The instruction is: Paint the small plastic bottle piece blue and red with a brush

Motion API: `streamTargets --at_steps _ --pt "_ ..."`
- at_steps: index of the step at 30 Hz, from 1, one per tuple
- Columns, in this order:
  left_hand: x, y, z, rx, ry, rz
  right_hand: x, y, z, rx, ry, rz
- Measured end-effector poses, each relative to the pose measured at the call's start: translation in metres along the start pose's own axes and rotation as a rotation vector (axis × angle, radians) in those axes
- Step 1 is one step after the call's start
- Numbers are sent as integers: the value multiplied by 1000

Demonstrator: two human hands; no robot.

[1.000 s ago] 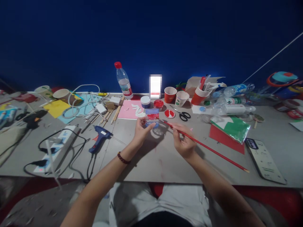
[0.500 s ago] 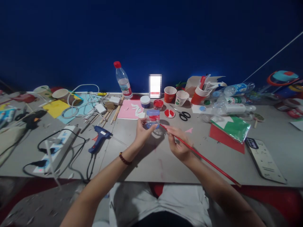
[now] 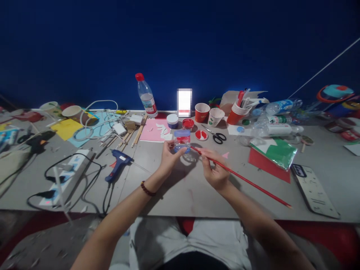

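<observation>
Head view: the left hand (image 3: 168, 159) pinches a small clear plastic piece (image 3: 182, 139) between thumb and fingers, lifted above the near middle of the surface (image 3: 174, 198). The right hand (image 3: 216, 170) has a pen-like grip closed on a long red brush (image 3: 247, 178), whose tip lies at the plastic's right side; whether it touches cannot be told. Colouring looks partly done: a red band crosses the middle, with blue above and below. What is left is harder to judge; the brush's position suggests it is unfinished, and the side facing away is hidden. Beyond, the red paint pot (image 3: 188, 124) stands open, a red-smeared lid (image 3: 201, 135) lies right of it, and the blue pot (image 3: 172, 121) to its left is capped.
</observation>
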State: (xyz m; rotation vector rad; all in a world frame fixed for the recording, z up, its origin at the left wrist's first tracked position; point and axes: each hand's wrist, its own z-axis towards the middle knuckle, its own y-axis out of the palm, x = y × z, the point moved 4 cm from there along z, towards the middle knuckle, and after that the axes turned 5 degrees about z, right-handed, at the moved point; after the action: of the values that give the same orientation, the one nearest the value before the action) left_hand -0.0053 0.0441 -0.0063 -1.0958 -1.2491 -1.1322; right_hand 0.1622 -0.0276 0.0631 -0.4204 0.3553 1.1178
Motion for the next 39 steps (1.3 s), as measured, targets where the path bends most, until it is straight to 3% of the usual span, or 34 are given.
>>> streamTargets --at_steps 7,12,18,39 --pt "7 1 4 -83 -53 -163 14 -9 -4 64 15 -58" --pt "7 2 4 -84 -73 -176 25 -12 -14 100 118 83" --pt "5 7 1 -148 -62 -129 21 -5 -15 63 187 244" --pt "6 7 6 -252 -132 -386 33 -23 -7 231 263 163"
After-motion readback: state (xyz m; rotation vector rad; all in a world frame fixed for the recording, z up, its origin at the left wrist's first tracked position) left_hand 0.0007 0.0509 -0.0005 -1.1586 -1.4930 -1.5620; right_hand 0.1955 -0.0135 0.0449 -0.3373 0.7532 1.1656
